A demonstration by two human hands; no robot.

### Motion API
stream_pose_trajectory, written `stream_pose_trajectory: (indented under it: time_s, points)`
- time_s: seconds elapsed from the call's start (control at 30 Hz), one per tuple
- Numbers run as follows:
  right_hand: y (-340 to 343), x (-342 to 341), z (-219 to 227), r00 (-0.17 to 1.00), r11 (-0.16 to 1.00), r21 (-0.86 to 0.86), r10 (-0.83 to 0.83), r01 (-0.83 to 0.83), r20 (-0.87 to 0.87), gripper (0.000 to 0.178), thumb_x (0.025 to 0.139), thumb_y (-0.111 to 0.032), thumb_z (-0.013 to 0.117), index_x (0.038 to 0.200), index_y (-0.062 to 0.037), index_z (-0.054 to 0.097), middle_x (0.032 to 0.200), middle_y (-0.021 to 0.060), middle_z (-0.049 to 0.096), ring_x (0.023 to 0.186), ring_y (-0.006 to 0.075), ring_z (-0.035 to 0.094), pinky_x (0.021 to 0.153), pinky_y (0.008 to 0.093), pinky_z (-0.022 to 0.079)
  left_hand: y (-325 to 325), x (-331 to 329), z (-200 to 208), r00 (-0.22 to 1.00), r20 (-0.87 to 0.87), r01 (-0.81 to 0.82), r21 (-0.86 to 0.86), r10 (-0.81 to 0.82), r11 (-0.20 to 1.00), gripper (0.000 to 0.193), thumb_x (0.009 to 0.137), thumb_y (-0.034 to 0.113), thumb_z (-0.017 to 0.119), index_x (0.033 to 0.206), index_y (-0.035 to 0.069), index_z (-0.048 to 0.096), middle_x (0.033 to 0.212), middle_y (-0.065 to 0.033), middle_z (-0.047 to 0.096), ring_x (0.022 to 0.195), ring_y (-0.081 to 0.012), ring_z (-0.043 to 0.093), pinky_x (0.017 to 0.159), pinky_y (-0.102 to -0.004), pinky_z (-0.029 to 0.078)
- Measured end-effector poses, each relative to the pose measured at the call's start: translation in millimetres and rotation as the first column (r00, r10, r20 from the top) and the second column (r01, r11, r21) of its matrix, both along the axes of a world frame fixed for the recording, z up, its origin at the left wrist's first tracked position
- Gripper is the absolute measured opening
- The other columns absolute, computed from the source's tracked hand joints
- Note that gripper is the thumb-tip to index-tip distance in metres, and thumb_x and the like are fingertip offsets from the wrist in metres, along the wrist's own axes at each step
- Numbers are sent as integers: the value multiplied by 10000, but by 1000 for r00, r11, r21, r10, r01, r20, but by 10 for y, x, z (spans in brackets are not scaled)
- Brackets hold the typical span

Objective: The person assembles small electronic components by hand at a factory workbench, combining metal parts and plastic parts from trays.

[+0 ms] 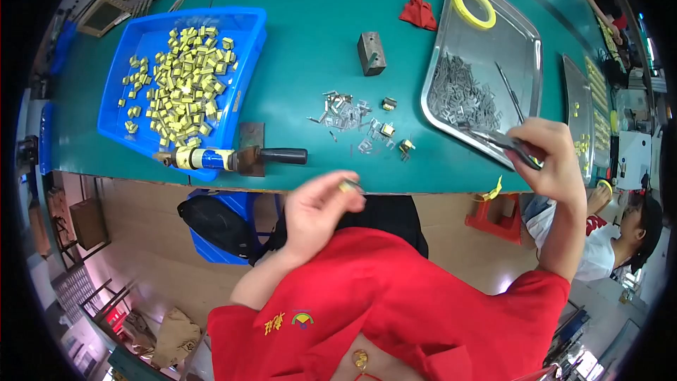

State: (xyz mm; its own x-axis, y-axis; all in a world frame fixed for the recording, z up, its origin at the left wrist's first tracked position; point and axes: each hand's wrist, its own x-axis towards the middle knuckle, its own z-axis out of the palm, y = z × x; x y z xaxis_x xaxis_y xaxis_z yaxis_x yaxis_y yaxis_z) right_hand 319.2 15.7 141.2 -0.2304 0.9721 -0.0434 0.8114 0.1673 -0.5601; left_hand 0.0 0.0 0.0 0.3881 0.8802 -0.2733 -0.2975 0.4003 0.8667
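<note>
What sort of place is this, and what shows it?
Probably an assembly workshop: a blue bin holds many yellow parts, a metal tray holds grey pieces, and the right hand holds a tool.

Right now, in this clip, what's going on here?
A person's left hand pinches a small yellow-and-dark part near the table's edge. The right hand holds a dark-handled hand tool, its tip at the metal tray with a heap of grey metal pieces. Left of these, a blue bin holds many yellow parts.
</note>
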Motion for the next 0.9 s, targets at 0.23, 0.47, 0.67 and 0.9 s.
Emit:
stream_pose_trajectory:
  time_s: [0.23,0.47,0.67,0.9]
  points:
    - [266,-361,-435,999,1000,-14,15,-15,-39,162,695,31,720,847,14,668,629,84,508,520,197,483,493,307,369,172,218,-51,989,144,60,-120,-43,991,304,963,36,607,1262,-17,611,1009,-121,690,850,-155,693,773,-284,593]
    - [296,-655,-620,994,992,114,53,-63,94,303,719,-67,783,990,-16,658,725,100,562,639,258,602,579,358,483,150,121,-105,949,316,51,-199,14,979,243,967,43,599,1203,-9,621,1032,-140,691,885,-177,699,783,-293,595]
    - [9,-668,-664,996,990,109,-92,92,-3,394,730,-86,809,1065,-11,617,786,89,586,637,207,570,586,307,471,182,92,-95,921,387,84,-273,29,958,271,964,45,603,1228,-14,621,1050,-135,691,902,-174,694,783,-280,597]
    - [-502,-534,-1022,952,908,304,-305,288,9,349,743,-99,809,1002,-2,595,856,118,604,701,245,569,642,325,476,231,170,-64,882,469,190,-269,-44,944,290,962,55,614,1241,-21,615,1064,-120,684,894,-145,682,783,-230,579]
